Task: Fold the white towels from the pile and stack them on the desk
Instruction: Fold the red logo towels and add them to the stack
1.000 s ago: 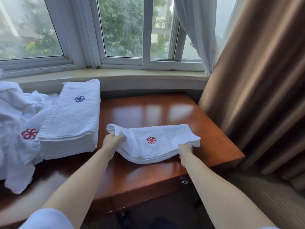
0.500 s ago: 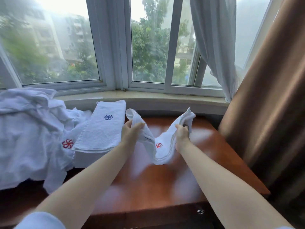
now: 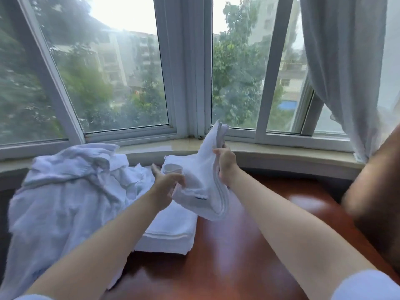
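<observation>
- Fingers [image 3: 218, 153] of the right hand [image 3: 225, 166] are curling round one end of the small white terry towel [image 3: 201, 182] with a grey woven border, pinching it so that a flap is standing up above the knuckles, likely to keep the folded layers from slipping apart.
- Fingers [image 3: 180, 180] of the left hand [image 3: 167, 185] are pinching the opposite end lower down, with one finger pointing away toward the window sill [image 3: 281, 153]; the exact hold is partly hidden by cloth.
- Between the two sets of fingers the towel is sagging in mid-air, clear of the glossy red-brown wooden desk [image 3: 238, 252].
- Below the left fingers, the neat stack of folded white towels [image 3: 173, 232] is lying on the desk, probably the towel's destination.
- Left of those fingers, the crumpled pile of white towels [image 3: 71, 191] is waiting, so much folding seems to remain.
- Both forearms are reaching forward, the right wrist raised higher than the left.
</observation>
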The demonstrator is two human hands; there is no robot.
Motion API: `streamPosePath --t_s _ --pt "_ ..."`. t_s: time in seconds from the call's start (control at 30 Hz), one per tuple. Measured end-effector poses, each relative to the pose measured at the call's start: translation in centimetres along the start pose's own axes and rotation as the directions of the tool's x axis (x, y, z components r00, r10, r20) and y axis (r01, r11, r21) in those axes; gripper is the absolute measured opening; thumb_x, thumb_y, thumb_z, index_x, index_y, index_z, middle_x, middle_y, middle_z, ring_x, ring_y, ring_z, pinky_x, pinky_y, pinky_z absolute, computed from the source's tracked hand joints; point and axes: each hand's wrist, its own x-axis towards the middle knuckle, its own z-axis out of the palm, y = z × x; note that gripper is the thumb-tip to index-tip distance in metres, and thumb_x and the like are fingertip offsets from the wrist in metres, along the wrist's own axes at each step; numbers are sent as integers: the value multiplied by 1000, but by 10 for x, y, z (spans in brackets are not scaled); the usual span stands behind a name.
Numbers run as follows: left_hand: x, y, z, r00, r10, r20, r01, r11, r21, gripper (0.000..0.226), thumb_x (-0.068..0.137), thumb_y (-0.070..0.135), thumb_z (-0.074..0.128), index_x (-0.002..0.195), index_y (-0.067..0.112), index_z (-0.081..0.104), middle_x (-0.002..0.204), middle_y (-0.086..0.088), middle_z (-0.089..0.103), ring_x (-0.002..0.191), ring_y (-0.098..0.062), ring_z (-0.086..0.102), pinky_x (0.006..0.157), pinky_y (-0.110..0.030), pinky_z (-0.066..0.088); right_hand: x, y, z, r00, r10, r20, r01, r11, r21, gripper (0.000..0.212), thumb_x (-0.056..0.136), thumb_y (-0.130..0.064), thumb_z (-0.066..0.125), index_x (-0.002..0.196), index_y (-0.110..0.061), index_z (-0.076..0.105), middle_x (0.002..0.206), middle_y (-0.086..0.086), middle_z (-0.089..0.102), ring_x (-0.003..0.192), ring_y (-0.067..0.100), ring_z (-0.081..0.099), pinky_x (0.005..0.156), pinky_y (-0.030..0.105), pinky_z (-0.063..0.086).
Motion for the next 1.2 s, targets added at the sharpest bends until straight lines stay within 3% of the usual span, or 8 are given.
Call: streamPosePath --t_s 0.07,0.17,0.33,0.47,0.57,0.73,0.97,1.2 --pt "12 4 -13 998 -36 54 38 999 -23 82 66 -21 50 99 53 33 113 -9 52 89 -25 60 61 -31 53 15 1 16 999 23 46 -21 999 -40 24 87 0 39 101 -14 51 111 14 55 116 39 53 102 49 38" --pt "36 11 -40 994 -99 55 98 995 32 110 74 -27 41 139 56 9 97 -7 61 75 -22 63 49 -27 52 45 5 41 996 8 93 -4 999 -46 26 86 1 37 98 -18 51 105 11 56 98 30 54 87 42 44" --pt "72 35 -72 984 -121 135 113 992 63 116 76 -26 42 149 45 -14 57 -2 50 50 -16 53 44 -25 48 99 8 86 995 23 102 -19 999 -40 26 86 3 36 95 -15 52 92 8 59 81 24 57 69 34 47" --pt "110 41 -91 981 -125 149 112 989 93 114 77 -24 47 148 46 -8 58 -3 55 51 -16 59 49 -28 53 157 13 104 997 52 53 -51 999 -19 26 86 1 40 103 -9 55 92 10 61 81 27 60 73 35 50" --pt "129 33 -107 943 -262 205 252 965 72 80 79 -3 58 143 34 28 85 -12 63 74 -26 69 74 -49 58 196 46 92 988 154 -6 -148 936 -319 39 90 -6 49 128 -2 48 118 15 60 104 33 61 89 42 51" --pt "159 6 -131 858 -509 -61 513 854 89 41 86 38 61 108 5 46 107 -19 62 73 -36 69 64 -45 58 196 134 48 925 247 -289 -376 701 -606 49 90 -25 59 131 -2 45 118 14 59 103 30 61 83 36 50" --pt "168 -7 -114 858 -513 -26 432 692 578 53 78 1 73 125 6 48 109 -16 60 77 -25 64 66 -34 58 193 137 28 968 200 -151 -250 752 -610 58 83 -18 58 138 -22 42 112 8 63 100 29 63 90 47 53" --pt "158 13 -121 656 -751 70 396 422 816 33 80 -10 66 106 10 61 98 -11 70 72 -24 70 75 -40 59 187 136 27 964 250 -94 -257 779 -571 29 82 -3 57 109 -12 53 103 8 63 97 29 63 90 45 53"
